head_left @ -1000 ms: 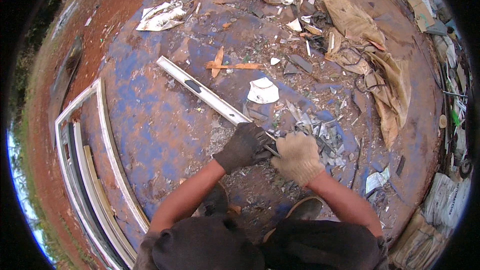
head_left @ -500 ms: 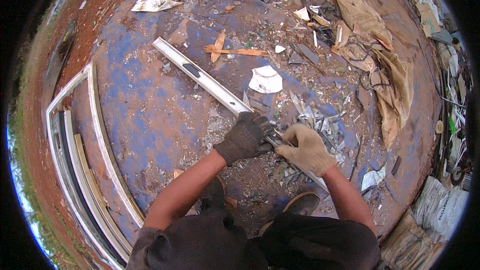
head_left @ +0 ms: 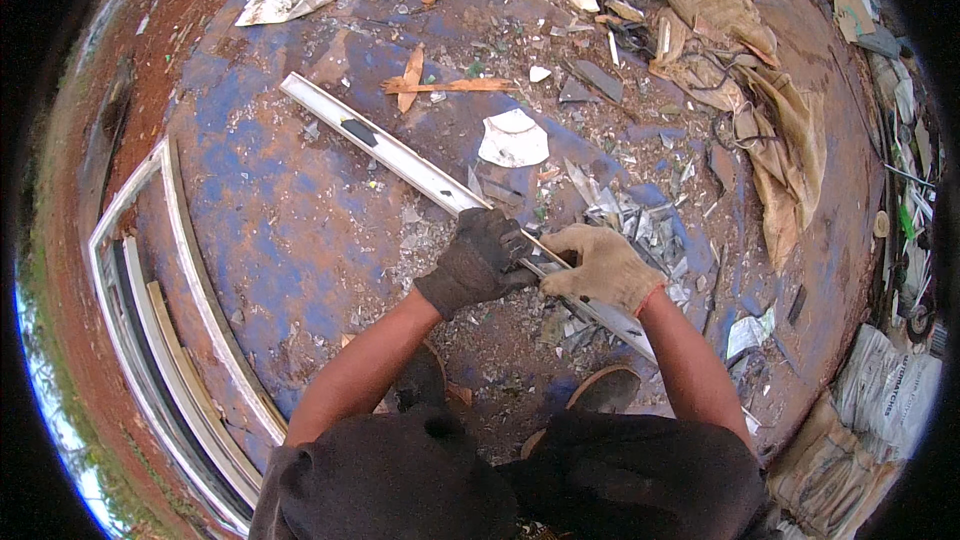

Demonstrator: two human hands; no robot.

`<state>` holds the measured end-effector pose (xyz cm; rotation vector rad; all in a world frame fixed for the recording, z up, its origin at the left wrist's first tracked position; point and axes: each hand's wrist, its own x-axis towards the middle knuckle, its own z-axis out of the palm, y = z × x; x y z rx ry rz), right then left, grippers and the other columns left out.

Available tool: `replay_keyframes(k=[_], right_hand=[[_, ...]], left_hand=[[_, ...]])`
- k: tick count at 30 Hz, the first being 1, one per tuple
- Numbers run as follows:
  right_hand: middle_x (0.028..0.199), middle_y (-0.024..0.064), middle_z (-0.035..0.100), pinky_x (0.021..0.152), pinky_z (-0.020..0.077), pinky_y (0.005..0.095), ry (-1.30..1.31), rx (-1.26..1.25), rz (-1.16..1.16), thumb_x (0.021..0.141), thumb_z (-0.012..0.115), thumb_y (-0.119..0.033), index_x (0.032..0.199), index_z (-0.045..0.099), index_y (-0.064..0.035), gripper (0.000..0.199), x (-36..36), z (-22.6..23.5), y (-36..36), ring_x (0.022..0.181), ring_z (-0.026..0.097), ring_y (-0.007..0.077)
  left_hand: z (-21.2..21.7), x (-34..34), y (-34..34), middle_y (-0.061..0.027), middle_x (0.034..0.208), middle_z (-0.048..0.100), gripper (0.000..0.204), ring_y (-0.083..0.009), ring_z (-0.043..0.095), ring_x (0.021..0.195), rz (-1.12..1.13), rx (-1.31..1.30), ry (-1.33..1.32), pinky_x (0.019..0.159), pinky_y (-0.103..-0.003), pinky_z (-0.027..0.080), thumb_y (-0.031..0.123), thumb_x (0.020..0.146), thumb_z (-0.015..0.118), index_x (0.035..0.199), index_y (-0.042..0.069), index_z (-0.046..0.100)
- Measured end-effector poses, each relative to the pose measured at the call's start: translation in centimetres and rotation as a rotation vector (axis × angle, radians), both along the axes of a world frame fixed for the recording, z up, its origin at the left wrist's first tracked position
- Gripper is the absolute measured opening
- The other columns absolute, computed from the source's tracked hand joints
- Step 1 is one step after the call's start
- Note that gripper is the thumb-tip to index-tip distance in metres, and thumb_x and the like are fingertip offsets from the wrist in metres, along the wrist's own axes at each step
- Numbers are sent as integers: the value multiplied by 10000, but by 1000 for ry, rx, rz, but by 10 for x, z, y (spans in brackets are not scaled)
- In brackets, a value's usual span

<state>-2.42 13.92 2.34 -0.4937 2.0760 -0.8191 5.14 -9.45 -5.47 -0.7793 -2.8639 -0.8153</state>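
Note:
A long white channel-shaped frame bar [head_left: 400, 157] slants from the upper left down to the right, passing under both hands. It has a dark patch along its groove. My left hand [head_left: 475, 258], in a dark grey glove, is closed around the middle of the bar. Just to its right, my right hand [head_left: 603, 268], in a tan glove, has its fingers bent over the bar's edge and closed on it. A thin pale edge shows between the two hands; whether it is a loose strip cannot be made out. The bar's lower end [head_left: 625, 330] comes out below the right hand.
Broken glass shards [head_left: 640, 230] lie right of the hands, with a white broken piece [head_left: 514, 139] ahead. Crossed wood splinters [head_left: 440, 86] lie farther off. A white frame [head_left: 190, 230] rests at left, a tan sack [head_left: 790, 170] at right. My shoes [head_left: 605, 390] stand amid debris.
My right hand has shifted slightly up and turned, its fingers now lying lower over the bar. The left hand keeps its hold. The whole view has shifted a little.

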Motion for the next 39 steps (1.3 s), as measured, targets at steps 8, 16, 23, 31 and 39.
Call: replay_keyframes(k=[8,16,23,31,39], right_hand=[[1225,163,713,996,529,367,47,-71,-30,873,710,-241,1341,672,-116,486,5,-3,1,1130,688,302],[1059,182,638,819,573,495,515,204,528,895,671,-226,1403,569,-224,518,4,39,-9,981,691,395],[1023,159,637,790,571,488,543,145,576,825,655,-191,1199,669,-190,374,7,39,1,953,692,390],[963,145,663,813,552,488,392,524,540,801,649,-181,1022,684,-134,229,4,73,46,952,671,377],[876,149,671,729,566,471,841,88,325,851,684,-260,942,682,-85,197,13,49,-23,829,688,378]], left_hand=[[6,-2,1,-118,1097,641,470,-349,591,1095,12,61,-80,1007,-525,412,478,773,829,1089,149,714],[-5,3,-3,-131,1222,593,674,-357,548,1204,38,97,-1,1061,-503,410,486,721,883,1202,83,633],[-2,4,-7,-140,1388,504,705,-352,478,1334,70,209,-22,1111,-506,389,462,726,866,1226,30,620],[-1,1,-7,-155,1431,484,823,-368,467,1358,30,185,21,1124,-500,389,479,716,869,1333,26,565],[-4,4,-5,-169,1458,474,891,-383,456,1371,82,302,43,1120,-510,391,461,702,903,1401,54,528]])
